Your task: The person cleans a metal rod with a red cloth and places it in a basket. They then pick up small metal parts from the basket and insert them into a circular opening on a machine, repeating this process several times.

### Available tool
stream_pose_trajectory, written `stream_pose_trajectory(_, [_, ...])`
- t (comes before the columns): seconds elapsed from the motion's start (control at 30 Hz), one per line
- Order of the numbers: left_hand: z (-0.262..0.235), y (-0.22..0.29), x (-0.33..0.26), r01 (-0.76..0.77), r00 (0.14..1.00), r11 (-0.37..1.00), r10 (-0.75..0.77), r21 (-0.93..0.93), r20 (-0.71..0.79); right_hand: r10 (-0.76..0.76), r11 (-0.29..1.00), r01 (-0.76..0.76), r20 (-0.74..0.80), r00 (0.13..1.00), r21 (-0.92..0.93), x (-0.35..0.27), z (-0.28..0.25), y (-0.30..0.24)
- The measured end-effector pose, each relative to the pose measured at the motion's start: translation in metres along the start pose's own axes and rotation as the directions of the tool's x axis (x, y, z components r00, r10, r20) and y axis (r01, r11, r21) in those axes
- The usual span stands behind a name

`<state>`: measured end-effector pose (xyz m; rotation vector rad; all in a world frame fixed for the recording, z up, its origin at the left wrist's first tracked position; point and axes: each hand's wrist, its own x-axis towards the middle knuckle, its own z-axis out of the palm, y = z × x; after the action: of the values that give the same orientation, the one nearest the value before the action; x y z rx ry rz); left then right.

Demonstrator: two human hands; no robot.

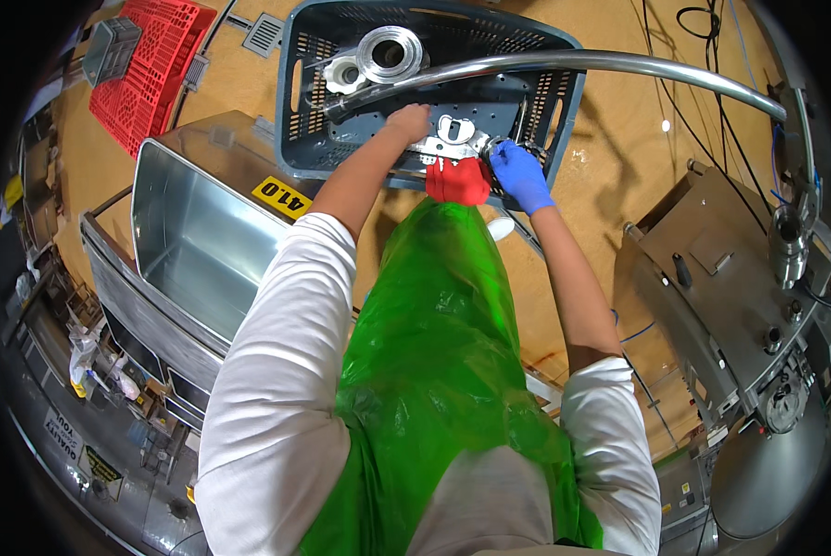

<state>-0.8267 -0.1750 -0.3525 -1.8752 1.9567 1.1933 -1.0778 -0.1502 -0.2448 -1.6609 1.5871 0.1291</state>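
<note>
A dark grey plastic crate (290,139) holds several metal parts in front of me. My bare left hand (410,121) reaches into it, fingers curled below the long steel pipe (564,59); whatever they hold is hidden. Closed at the crate's near right corner is my right hand (521,176), in a blue glove, at a small metal part (491,146). Between the hands lie a white-and-silver fitting (454,131) and a red item (458,182) whose kind I cannot tell. At the far side sits a round flanged metal ring (366,54) beside a white lobed part (342,76).
An open steel tub (202,241) stands left of the crate, near a yellow label (282,197). A red plastic pallet (147,69) lies at far left. On the right is a steel machine (703,250); dark cables (682,102) cross the tan floor. The pipe overhangs the crate.
</note>
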Motion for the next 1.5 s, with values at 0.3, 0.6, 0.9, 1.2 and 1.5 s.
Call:
stream_pose_trajectory(0.3, [0.051,0.030,0.064,-0.205,0.963,0.960,0.163,0.189,0.215,-0.114,0.960,0.107,-0.013,0.993,-0.259,0.057,0.042,0.008])
stream_pose_trajectory(0.6, [0.067,0.014,0.075,-0.129,0.965,0.940,0.046,0.315,0.257,0.160,0.793,-0.028,0.164,0.973,-0.608,0.119,0.094,0.025])
stream_pose_trajectory(0.9, [0.095,-0.019,0.082,0.214,0.968,0.975,-0.221,0.067,0.118,0.272,0.757,-0.093,0.183,0.945,-0.647,0.144,0.093,0.037])
stream_pose_trajectory(1.2, [0.035,-0.032,0.044,0.063,0.940,0.961,-0.148,0.269,0.307,0.074,0.929,0.058,0.337,0.938,-0.367,0.135,0.070,0.034])
stream_pose_trajectory(1.5, [-0.009,-0.046,-0.007,0.531,0.818,0.706,-0.283,-0.469,0.500,-0.466,0.876,0.453,0.050,0.883,0.164,0.108,0.049,-0.002])
